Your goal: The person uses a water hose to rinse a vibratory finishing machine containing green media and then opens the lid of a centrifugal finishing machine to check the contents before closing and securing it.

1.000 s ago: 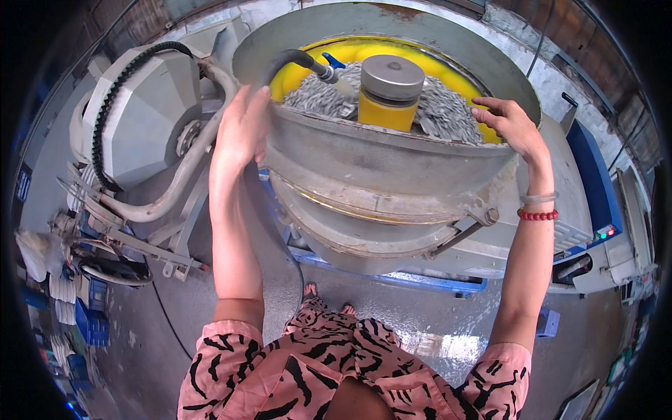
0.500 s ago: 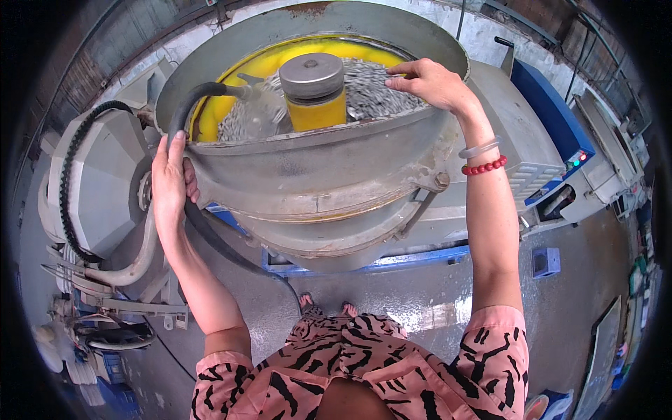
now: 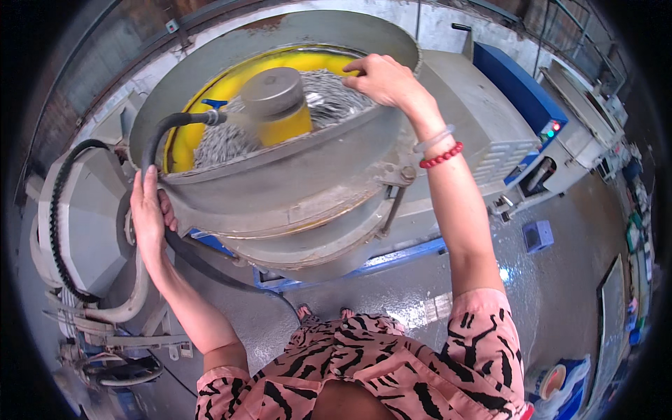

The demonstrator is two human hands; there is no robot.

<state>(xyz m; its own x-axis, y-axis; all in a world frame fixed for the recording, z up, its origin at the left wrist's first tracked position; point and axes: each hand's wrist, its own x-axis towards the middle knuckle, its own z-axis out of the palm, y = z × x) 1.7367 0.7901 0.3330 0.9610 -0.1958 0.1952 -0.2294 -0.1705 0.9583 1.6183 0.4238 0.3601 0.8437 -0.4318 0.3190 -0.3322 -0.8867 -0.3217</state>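
Note:
A black hose (image 3: 155, 136) bends over the near left rim of a big round metal tub (image 3: 280, 168). My left hand (image 3: 148, 217) is closed around it beside the tub wall. The hose ends in a metal nozzle with a blue valve lever (image 3: 215, 103), and pale spray blurs the air before it. Small grey metal pieces (image 3: 224, 143) fill the tub's yellow-lined channel around a central column with a metal cap (image 3: 271, 92). Over the pieces on the right, my right hand (image 3: 386, 80) hangs with bent, parted fingers, holding nothing, its wrist above the rim.
A grey faceted drum (image 3: 87, 220) stands left of the tub. To the right is a machine with a blue panel (image 3: 521, 91) and lit buttons. A blue stool (image 3: 537, 236) sits on the wet floor (image 3: 392, 308). The hose trails down near my feet.
The whole view has shifted, so the tub and both hands appear further left and slightly tilted. Both hands keep about the same places at the tub. The blue valve lever shows more plainly.

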